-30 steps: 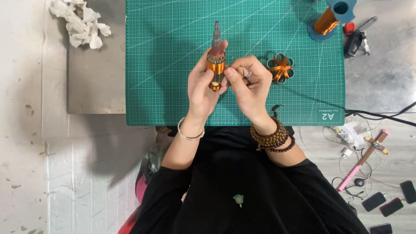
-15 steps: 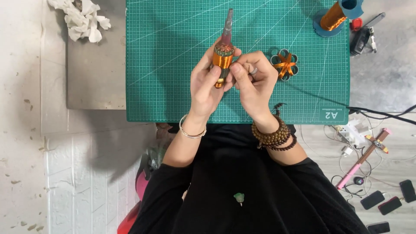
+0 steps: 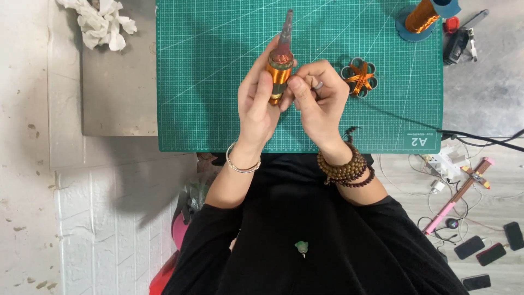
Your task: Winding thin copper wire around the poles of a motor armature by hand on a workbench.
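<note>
Since the frame half a second earlier, both hands and the wrapped cylinder have kept their place over the middle of the green cutting mat (image 3: 207,82); the pointed tip of the item has swung slightly, from leaning right to leaning nearly straight toward the far edge. Item in hand: a small cylinder wound with shiny orange-copper ribbon (image 3: 279,76), with a darker reddish-brown band above the winding and a slim grey tapered point (image 3: 286,27) at the far end; a greenish-grey ring shows just below the reddish band. It is held lifted above the mat, upright in the view, point away from the person. Left hand (image 3: 259,104): fingers wrapped around the cylinder from the left, thumb laid along its near side, holding it. Right hand (image 3: 319,101): fingers curled narrow, tips pinched against the right side of the cylinder's lower part; whether a ribbon end lies between them cannot be told. A metal bangle (image 3: 243,164) sits on the left wrist, brown bead bracelets (image 3: 346,169) on the right. To the right on the mat, near the right hand, lies a flower-shaped ring cluster tied with orange ribbon (image 3: 359,76). At the far right corner stands a spool of orange ribbon on a blue base (image 3: 421,16). Crumpled white tissue (image 3: 101,22) lies far left on the grey surface (image 3: 117,93).
</note>
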